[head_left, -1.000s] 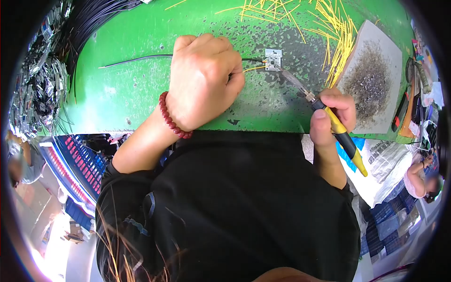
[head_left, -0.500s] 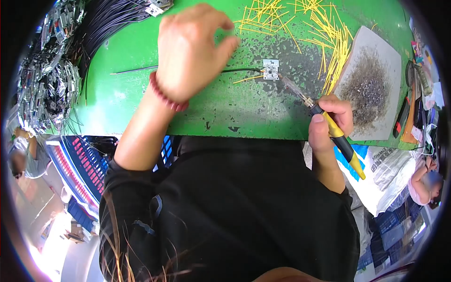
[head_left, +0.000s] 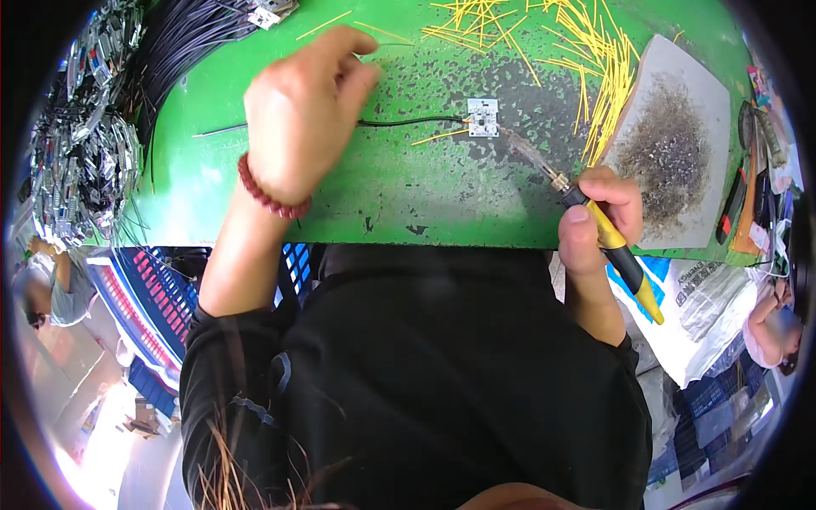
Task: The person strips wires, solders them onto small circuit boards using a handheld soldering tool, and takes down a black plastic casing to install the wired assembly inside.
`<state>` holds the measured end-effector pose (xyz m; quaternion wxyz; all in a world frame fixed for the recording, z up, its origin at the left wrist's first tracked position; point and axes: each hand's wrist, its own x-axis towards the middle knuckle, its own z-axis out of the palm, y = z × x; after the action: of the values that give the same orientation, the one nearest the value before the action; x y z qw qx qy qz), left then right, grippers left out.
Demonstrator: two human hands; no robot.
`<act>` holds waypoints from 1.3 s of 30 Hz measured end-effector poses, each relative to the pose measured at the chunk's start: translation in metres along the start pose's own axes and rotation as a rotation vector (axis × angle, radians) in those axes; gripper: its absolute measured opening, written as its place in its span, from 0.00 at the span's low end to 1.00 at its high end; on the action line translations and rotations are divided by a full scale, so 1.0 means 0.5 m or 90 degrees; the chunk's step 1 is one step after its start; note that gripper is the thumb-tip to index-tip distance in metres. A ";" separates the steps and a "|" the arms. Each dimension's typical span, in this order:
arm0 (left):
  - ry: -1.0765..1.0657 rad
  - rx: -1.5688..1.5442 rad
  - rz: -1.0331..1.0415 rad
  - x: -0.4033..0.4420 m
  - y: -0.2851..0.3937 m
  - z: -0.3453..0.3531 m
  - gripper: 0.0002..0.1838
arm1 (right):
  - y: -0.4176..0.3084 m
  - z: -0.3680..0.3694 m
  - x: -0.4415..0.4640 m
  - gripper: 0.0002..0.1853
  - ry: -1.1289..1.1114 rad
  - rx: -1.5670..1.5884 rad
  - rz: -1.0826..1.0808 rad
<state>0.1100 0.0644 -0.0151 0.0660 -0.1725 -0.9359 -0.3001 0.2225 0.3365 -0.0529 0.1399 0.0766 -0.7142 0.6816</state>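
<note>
My right hand (head_left: 600, 219) grips a soldering iron (head_left: 614, 245) with a black and yellow handle. The iron's tip points up and left, close to the right edge of a small white circuit board (head_left: 483, 118); whether they touch is hard to tell. From the board's left side run a black cable (head_left: 408, 122) and a short yellow wire (head_left: 439, 137). Over the cable hovers my left hand (head_left: 306, 106), its thumb and index finger bent but apart, with nothing visible between them. That hand hides the middle of the cable.
Loose yellow wires (head_left: 608, 81) lie on the green table (head_left: 391, 204). At right is a grey board (head_left: 714, 127) with dark residue, then tools (head_left: 748, 195). Black cables (head_left: 183, 51) and bundled strips (head_left: 85, 161) are piled at left. Other people sit at both sides.
My left hand has moved left, away from the board, uncovering more cable and yellow wires behind it. The iron stays beside the board. The whole view has shifted slightly.
</note>
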 end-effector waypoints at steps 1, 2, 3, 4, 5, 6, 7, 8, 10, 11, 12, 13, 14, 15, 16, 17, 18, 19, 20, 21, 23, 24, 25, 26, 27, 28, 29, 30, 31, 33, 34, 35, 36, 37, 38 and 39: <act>-0.032 -0.047 -0.014 -0.014 0.015 -0.002 0.05 | -0.005 0.000 0.000 0.15 -0.001 -0.011 0.015; -0.007 -0.051 0.075 -0.024 0.018 0.006 0.06 | -0.004 0.002 -0.001 0.15 -0.004 -0.011 0.018; -0.011 -0.059 0.102 -0.033 0.034 0.008 0.06 | -0.003 0.003 -0.002 0.15 0.001 -0.008 0.015; -0.015 -0.068 0.128 -0.040 0.051 0.013 0.07 | -0.002 0.004 -0.002 0.15 0.007 -0.006 0.011; 0.010 -0.091 0.148 -0.047 0.057 0.031 0.07 | -0.002 0.003 -0.003 0.15 0.005 -0.009 0.014; 0.004 -0.074 0.146 -0.050 0.069 0.038 0.07 | -0.002 0.002 -0.004 0.15 0.001 -0.009 0.012; -0.002 -0.058 0.145 -0.052 0.079 0.043 0.07 | -0.002 0.001 -0.005 0.15 -0.003 -0.010 0.010; -0.009 -0.052 0.147 -0.058 0.076 0.056 0.08 | -0.002 0.001 -0.006 0.15 -0.004 -0.013 0.011; -0.002 -0.043 0.155 -0.058 0.072 0.069 0.07 | 0.001 0.000 -0.008 0.15 0.003 -0.018 0.002; 0.005 -0.030 0.162 -0.058 0.071 0.074 0.07 | 0.001 0.000 -0.009 0.15 0.002 -0.021 0.004; 0.004 -0.033 0.160 -0.058 0.068 0.078 0.07 | 0.001 0.000 -0.009 0.15 0.004 -0.020 0.007; 0.009 -0.030 0.163 -0.058 0.065 0.081 0.07 | 0.002 0.000 -0.009 0.15 0.005 -0.019 0.010; 0.014 -0.026 0.164 -0.059 0.064 0.083 0.07 | 0.003 0.000 -0.009 0.15 0.003 -0.019 0.011; 0.014 -0.026 0.162 -0.059 0.063 0.083 0.07 | 0.003 0.001 -0.008 0.15 0.004 -0.018 0.014; 0.015 -0.025 0.161 -0.058 0.062 0.084 0.07 | 0.004 0.002 -0.006 0.15 0.004 -0.018 0.016; 0.015 -0.023 0.161 -0.058 0.061 0.084 0.08 | 0.004 0.003 -0.005 0.15 0.003 -0.018 0.017; 0.015 -0.024 0.159 -0.058 0.060 0.085 0.08 | 0.003 0.004 -0.004 0.14 0.006 -0.024 0.020; 0.018 -0.025 0.161 -0.057 0.058 0.087 0.08 | 0.002 0.005 -0.004 0.14 0.009 -0.031 0.024; 0.022 -0.027 0.164 -0.057 0.058 0.088 0.08 | -0.001 0.006 -0.003 0.14 0.008 -0.031 0.025; 0.021 -0.027 0.163 -0.057 0.058 0.088 0.08 | -0.005 0.006 -0.001 0.14 -0.003 -0.039 0.034; 0.016 -0.028 0.164 -0.056 0.059 0.087 0.08 | -0.009 0.006 0.004 0.13 -0.015 -0.048 0.043; 0.016 -0.028 0.164 -0.056 0.059 0.088 0.08 | -0.010 0.006 0.007 0.13 -0.028 -0.073 0.045; 0.017 -0.029 0.164 -0.056 0.058 0.088 0.08 | -0.011 0.007 0.008 0.12 -0.041 -0.098 0.046; 0.019 -0.030 0.164 -0.056 0.058 0.088 0.08 | -0.012 0.007 0.009 0.12 -0.042 -0.098 0.046; 0.019 -0.029 0.164 -0.056 0.057 0.089 0.08 | -0.013 0.009 0.010 0.12 -0.045 -0.095 0.052; 0.021 -0.026 0.165 -0.056 0.057 0.090 0.08 | -0.014 0.010 0.011 0.12 -0.048 -0.092 0.058; 0.024 -0.023 0.166 -0.057 0.057 0.091 0.08 | -0.015 0.011 0.012 0.12 -0.048 -0.092 0.057; 0.025 -0.022 0.166 -0.057 0.057 0.091 0.08 | -0.015 0.011 0.013 0.12 -0.056 -0.101 0.056; 0.022 -0.022 0.166 -0.057 0.057 0.091 0.08 | -0.015 0.012 0.014 0.11 -0.064 -0.111 0.055; 0.021 -0.021 0.166 -0.057 0.056 0.090 0.08 | -0.014 0.008 0.015 0.12 -0.073 -0.118 0.054; 0.020 -0.018 0.167 -0.057 0.055 0.090 0.08 | -0.014 0.008 0.014 0.13 -0.082 -0.124 0.054; 0.020 -0.015 0.167 -0.057 0.055 0.089 0.07 | -0.010 0.011 0.010 0.16 -0.046 -0.077 0.028; 0.024 -0.013 0.168 -0.057 0.056 0.088 0.07 | -0.002 0.014 0.004 0.18 -0.012 -0.030 0.001; 0.017 -0.015 0.165 -0.057 0.058 0.087 0.08 | 0.002 0.012 0.006 0.22 -0.014 -0.020 -0.012; 0.012 -0.014 0.162 -0.056 0.058 0.085 0.08 | -0.009 0.021 0.007 0.22 -0.010 0.002 0.046; 0.017 -0.014 0.162 -0.057 0.056 0.087 0.08 | -0.024 0.036 0.013 0.23 -0.010 0.027 0.101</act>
<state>0.1456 0.1030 -0.0416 0.1137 -0.2871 -0.9019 -0.3021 0.2179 0.3183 -0.0402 0.0785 0.0281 -0.7042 0.7051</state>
